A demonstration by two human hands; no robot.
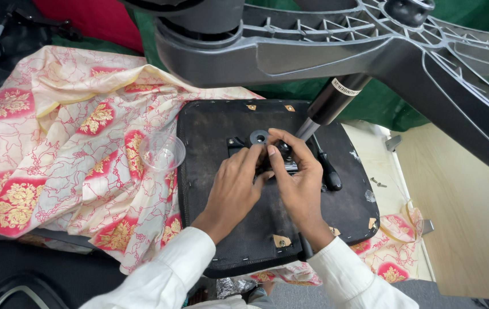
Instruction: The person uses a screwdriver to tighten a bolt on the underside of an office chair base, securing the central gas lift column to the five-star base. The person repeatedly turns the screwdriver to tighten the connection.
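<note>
Seat underside (267, 229) — L hand (234, 191) & R hand (299, 183) on metal mechanism (273, 160).

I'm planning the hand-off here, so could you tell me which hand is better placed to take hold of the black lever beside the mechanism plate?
Probably the right hand: it lies next to the black lever on the seat underside, while the left hand sits on the far side of the mechanism plate, fingertips on it.

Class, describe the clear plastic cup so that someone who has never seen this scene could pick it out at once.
Start at the black upturned chair seat where the left hand and right hand work. Just off its left edge, on the red and cream floral cloth, sits the clear plastic cup. It is the only see-through thing there, round-rimmed, with the pattern showing through it.
</note>
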